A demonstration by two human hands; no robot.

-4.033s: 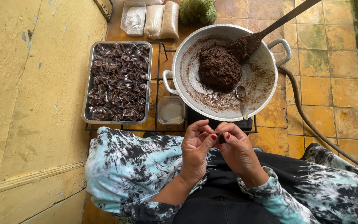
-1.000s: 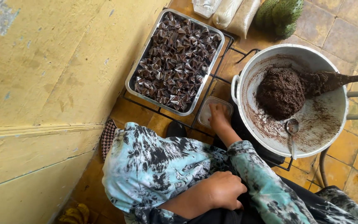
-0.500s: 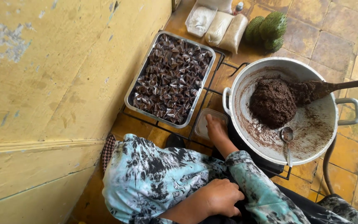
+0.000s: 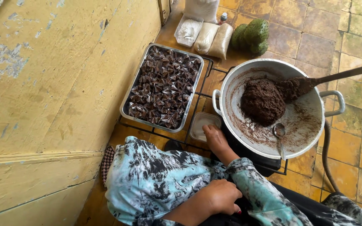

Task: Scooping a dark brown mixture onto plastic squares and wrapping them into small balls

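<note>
My right hand reaches forward, its fingertips at the near edge of a small clear plastic container that sits between a metal tray and a big metal bowl. My left hand rests on my lap on the patterned blue cloth, fingers curled; what is under them is hidden. The tray is packed with several dark, cone-shaped wrapped pieces. The bowl holds a lump of dark brown paste, a long wooden spoon and a small metal spoon.
Tray and bowl stand on a black wire rack over an orange tiled floor. A worn yellow wall runs close on the left. Clear bags of white powder and green spiky fruit lie beyond. A dark hose curves at right.
Four seconds ago both hands were together in front of me. Since then my right hand has gone out to the small container and my left has settled on my lap; the view has swung left.
</note>
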